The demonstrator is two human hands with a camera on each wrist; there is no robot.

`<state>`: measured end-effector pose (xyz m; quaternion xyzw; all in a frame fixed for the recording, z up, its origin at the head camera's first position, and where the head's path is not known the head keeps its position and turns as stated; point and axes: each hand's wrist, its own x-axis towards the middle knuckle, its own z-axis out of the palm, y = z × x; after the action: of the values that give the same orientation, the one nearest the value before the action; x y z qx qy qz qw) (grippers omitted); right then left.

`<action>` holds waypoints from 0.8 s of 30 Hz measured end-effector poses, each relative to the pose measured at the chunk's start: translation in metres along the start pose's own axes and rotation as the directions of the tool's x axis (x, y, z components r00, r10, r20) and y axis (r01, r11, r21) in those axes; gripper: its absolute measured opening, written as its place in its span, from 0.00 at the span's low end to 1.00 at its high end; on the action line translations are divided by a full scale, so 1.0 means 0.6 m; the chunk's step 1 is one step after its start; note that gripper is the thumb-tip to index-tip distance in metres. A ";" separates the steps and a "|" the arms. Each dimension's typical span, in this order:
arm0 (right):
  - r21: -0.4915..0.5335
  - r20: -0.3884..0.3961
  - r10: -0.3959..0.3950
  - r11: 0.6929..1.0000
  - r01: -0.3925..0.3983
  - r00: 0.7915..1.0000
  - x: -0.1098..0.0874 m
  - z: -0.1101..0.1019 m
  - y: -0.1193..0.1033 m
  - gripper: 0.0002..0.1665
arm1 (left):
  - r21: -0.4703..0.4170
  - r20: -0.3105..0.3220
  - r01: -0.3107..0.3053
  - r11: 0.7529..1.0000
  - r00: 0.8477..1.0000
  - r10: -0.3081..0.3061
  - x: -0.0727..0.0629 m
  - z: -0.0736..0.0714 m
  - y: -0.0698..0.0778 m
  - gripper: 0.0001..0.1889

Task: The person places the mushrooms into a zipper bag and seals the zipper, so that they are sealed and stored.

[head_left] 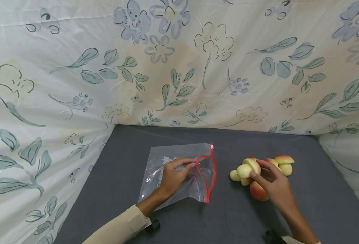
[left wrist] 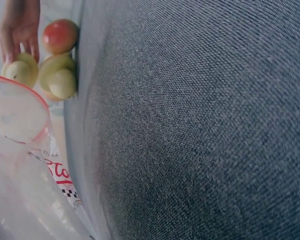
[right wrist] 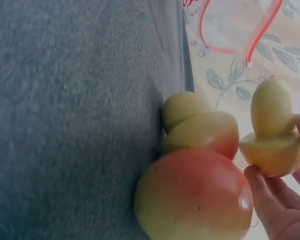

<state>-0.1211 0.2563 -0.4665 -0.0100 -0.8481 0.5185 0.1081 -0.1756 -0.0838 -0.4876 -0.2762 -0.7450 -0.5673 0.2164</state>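
A clear zip bag (head_left: 156, 161) with a red zip edge lies on the dark cloth, its mouth parted towards the right. My left hand (head_left: 171, 176) reaches over it and pinches the bag near the mouth with thumb and forefinger. To the right, my right hand (head_left: 277, 189) holds a mushroom-shaped piece (right wrist: 272, 107) with a pale stem and a yellow-red cap, between thumb and fingers. In the right wrist view this piece is raised beside the others. Several similar mushroom-shaped pieces (head_left: 258, 191) lie close around that hand; the hand partly hides some.
The dark grey cloth (head_left: 228, 217) covers the table. Behind it and at both sides hangs a floral curtain (head_left: 179, 84). Printed red lettering (left wrist: 57, 170) shows on the bag in the left wrist view. A white slider (head_left: 211, 147) sits at the zip's far end.
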 end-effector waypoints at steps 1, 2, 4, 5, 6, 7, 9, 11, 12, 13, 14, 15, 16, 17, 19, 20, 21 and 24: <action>-0.004 0.008 0.004 1.000 -0.004 1.000 0.000 0.002 -0.001 0.32 | -0.002 0.001 0.002 1.000 1.000 -0.002 0.000 0.000 0.000 0.06; -0.011 0.016 0.009 1.000 -0.009 1.000 0.000 0.003 -0.002 0.33 | -0.005 0.002 0.004 1.000 1.000 -0.004 0.000 0.000 0.000 0.06; -0.029 0.028 0.018 0.999 -0.017 0.999 0.000 0.005 -0.005 0.35 | -0.010 0.005 0.006 1.000 1.000 -0.006 -0.001 0.000 0.000 0.06; -0.029 0.035 0.021 0.999 -0.020 0.999 0.000 0.007 -0.006 0.35 | -0.012 0.006 0.006 1.000 1.000 -0.006 -0.001 0.000 0.000 0.06; -0.025 0.041 0.021 0.999 -0.020 0.999 0.000 0.008 -0.007 0.36 | -0.013 0.006 0.006 1.000 1.000 -0.006 -0.001 0.000 0.001 0.06; -0.021 0.046 0.021 1.000 -0.020 0.999 0.001 0.009 -0.009 0.36 | -0.013 0.005 0.006 1.000 1.000 -0.006 -0.001 0.000 0.001 0.06; -0.007 0.059 0.021 1.000 -0.020 0.998 0.002 0.012 -0.012 0.37 | -0.009 0.005 0.006 1.000 1.000 -0.006 -0.001 0.000 0.001 0.06; 0.012 0.071 0.020 1.000 -0.021 0.997 0.002 0.016 -0.013 0.37 | -0.007 0.007 0.007 1.000 1.000 -0.007 -0.001 0.000 0.002 0.06; 0.018 0.073 0.019 1.000 -0.020 0.997 0.001 0.018 -0.014 0.37 | -0.005 0.008 0.008 1.000 1.000 -0.008 -0.001 0.000 0.003 0.06; 0.024 0.076 0.018 1.000 -0.020 0.997 0.001 0.020 -0.015 0.37 | -0.004 0.009 0.009 1.000 1.000 -0.009 -0.002 0.000 0.003 0.06; 0.033 0.078 0.013 0.999 -0.016 0.997 0.001 0.023 -0.015 0.37 | -0.004 0.011 0.009 1.000 1.000 -0.009 -0.002 0.000 0.004 0.07; 0.036 0.077 0.008 0.999 -0.011 0.997 0.000 0.025 -0.016 0.36 | -0.006 0.012 0.009 1.000 1.000 -0.008 -0.002 0.000 0.004 0.07; 0.042 0.075 0.003 0.999 -0.006 0.997 0.000 0.028 -0.016 0.36 | -0.008 0.014 0.007 1.000 1.000 -0.007 -0.002 0.001 0.005 0.07; 0.047 0.075 -0.004 0.999 0.000 0.997 0.000 0.030 -0.016 0.35 | -0.009 0.016 0.007 1.000 1.000 -0.007 -0.003 0.001 0.005 0.07; 0.051 0.076 -0.013 0.999 0.009 0.997 0.000 0.036 -0.017 0.33 | -0.010 0.017 0.004 1.000 1.000 -0.004 -0.003 0.001 0.005 0.07; 0.052 0.075 -0.018 0.999 0.014 0.997 0.000 0.038 -0.018 0.33 | -0.011 0.019 0.004 1.000 1.000 -0.004 -0.003 0.001 0.005 0.07; 0.054 0.075 -0.020 0.998 0.016 0.997 -0.001 0.040 -0.018 0.32 | -0.012 0.020 0.004 1.000 1.000 -0.004 -0.003 0.002 0.005 0.07; 0.062 0.085 -0.027 0.998 0.022 0.996 -0.002 0.047 -0.020 0.32 | -0.012 0.024 0.005 1.000 1.000 -0.004 -0.003 0.002 0.006 0.07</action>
<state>-0.1243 0.2260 -0.4684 0.0261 -0.8358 0.5428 0.0780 -0.1718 -0.0824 -0.4866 -0.2825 -0.7448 -0.5689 0.2046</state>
